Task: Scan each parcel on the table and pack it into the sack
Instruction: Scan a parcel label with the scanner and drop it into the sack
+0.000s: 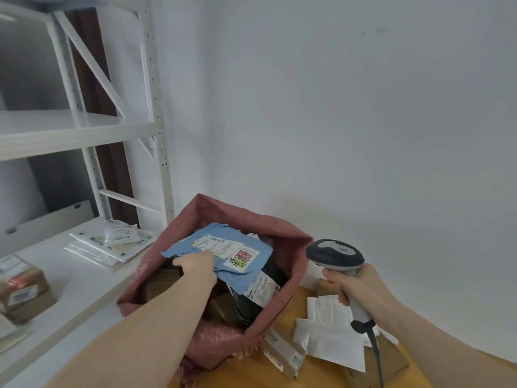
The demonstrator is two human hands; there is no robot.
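While the left hand pinches a soft blue plastic mailer parcel inside the open reddish woven sack, the right hand is wrapped round a grey handheld barcode scanner.

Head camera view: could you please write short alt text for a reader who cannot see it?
A person's left hand lowers a blue parcel into an open red sack, while the right hand grips a barcode scanner. More parcels lie on the wooden table.
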